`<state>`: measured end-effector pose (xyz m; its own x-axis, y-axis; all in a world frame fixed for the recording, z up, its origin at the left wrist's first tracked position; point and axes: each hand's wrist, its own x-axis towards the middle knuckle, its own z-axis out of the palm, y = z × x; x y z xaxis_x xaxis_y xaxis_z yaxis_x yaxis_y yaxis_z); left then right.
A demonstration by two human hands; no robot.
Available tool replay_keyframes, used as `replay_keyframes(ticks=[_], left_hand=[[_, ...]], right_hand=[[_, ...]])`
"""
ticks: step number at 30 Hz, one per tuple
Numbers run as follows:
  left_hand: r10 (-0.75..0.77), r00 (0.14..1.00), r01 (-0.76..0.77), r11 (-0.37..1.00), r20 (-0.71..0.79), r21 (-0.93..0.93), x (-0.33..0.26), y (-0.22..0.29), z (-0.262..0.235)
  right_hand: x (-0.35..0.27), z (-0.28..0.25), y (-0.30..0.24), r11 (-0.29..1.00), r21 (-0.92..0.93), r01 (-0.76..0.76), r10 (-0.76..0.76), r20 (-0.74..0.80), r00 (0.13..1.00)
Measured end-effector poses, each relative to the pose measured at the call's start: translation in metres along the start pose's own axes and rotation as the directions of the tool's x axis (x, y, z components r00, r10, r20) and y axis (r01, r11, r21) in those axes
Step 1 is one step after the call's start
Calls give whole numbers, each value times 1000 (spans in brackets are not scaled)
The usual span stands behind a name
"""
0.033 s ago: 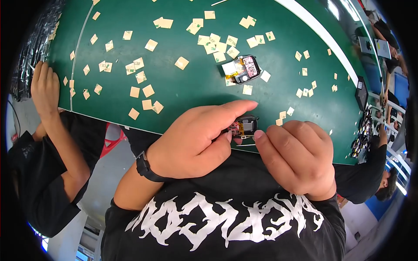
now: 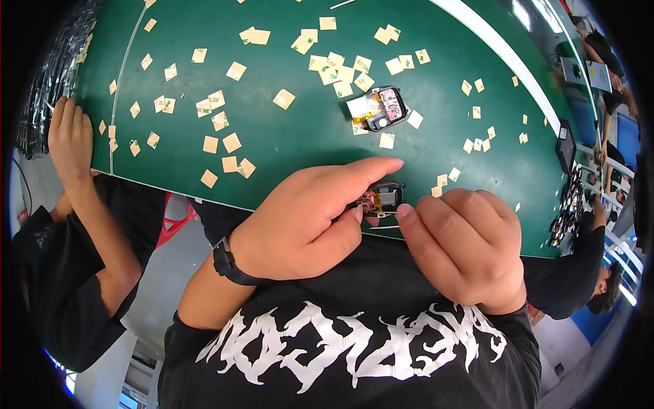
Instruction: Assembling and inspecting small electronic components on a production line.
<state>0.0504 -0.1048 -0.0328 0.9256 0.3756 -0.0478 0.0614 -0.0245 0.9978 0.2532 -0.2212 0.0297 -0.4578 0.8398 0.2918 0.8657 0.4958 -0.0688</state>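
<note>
Both hands worked a small opened watch module (image 2: 379, 198) at the green mat's (image 2: 300, 146) near edge: left hand (image 2: 306, 221) pinched it, right hand (image 2: 463, 245) fingertips pressed together against its side. Judged mid-assembly; steady alignment was needed next.

From my feed, the green bench (image 2: 300, 143) is littered with small tan paper squares (image 2: 283, 99) all over, plus one opened-up black device (image 2: 381, 109) lying near the middle.
</note>
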Motion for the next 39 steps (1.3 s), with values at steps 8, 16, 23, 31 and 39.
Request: replay_keyframes(ticks=[8,16,23,31,39], left_hand=[[35,999,-35,999,-5,33,0,-2,3],[15,999,-17,999,47,40,2,0,3],[71,997,-72,997,26,36,3,-2,4],[-83,975,94,995,-209,43,-13,20,1],[83,606,313,890,-791,333,-47,16,-102]], right_hand=[[-2,3,0,999,29,30,-30,7,1000],[-7,4,8,989,31,146,-146,-1,989],[-3,-2,15,967,7,254,-254,18,967],[2,-12,25,977,205,-63,74,-44,996],[21,29,27,637,391,-664,647,196,737]])
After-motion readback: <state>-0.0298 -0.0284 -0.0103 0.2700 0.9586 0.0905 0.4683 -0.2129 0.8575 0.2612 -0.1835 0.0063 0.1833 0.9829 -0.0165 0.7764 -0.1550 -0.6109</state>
